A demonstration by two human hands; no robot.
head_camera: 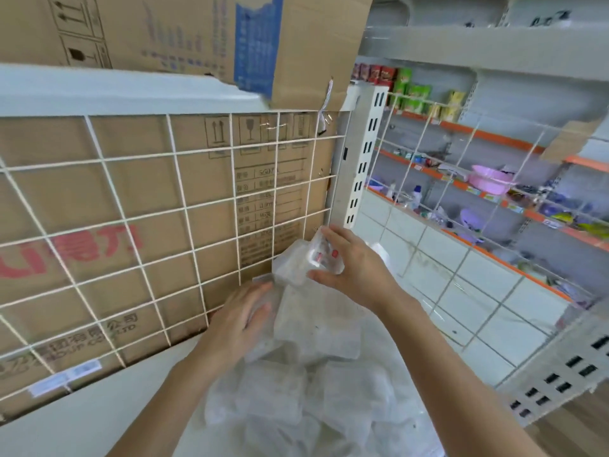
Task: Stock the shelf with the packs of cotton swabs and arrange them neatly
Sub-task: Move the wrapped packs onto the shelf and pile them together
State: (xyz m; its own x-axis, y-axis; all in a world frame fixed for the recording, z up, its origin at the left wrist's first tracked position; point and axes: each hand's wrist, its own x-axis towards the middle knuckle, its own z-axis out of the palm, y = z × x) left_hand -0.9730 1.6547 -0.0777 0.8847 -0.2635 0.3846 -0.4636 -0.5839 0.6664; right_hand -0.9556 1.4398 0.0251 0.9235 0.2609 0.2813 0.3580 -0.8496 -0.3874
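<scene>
Right hand (356,268), frame centre, pinches a small clear crinkly plastic pack of cotton swabs (316,258) between thumb and fingers; its red label is too blurred to read. Left hand (240,315) lies flat, fingers straight, on the heap of translucent plastic packs (296,390) on the smooth white shelf board (115,407), lower centre. Behind, on the left, a white wire grid (174,153) fronts brown corrugated cardboard (131,186) with red characters and black handling symbols.

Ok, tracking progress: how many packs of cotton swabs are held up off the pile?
1: a clear plastic pack with red print, held by the right hand. The left hand rests on the clear bagged pile; others may be hidden.
</scene>
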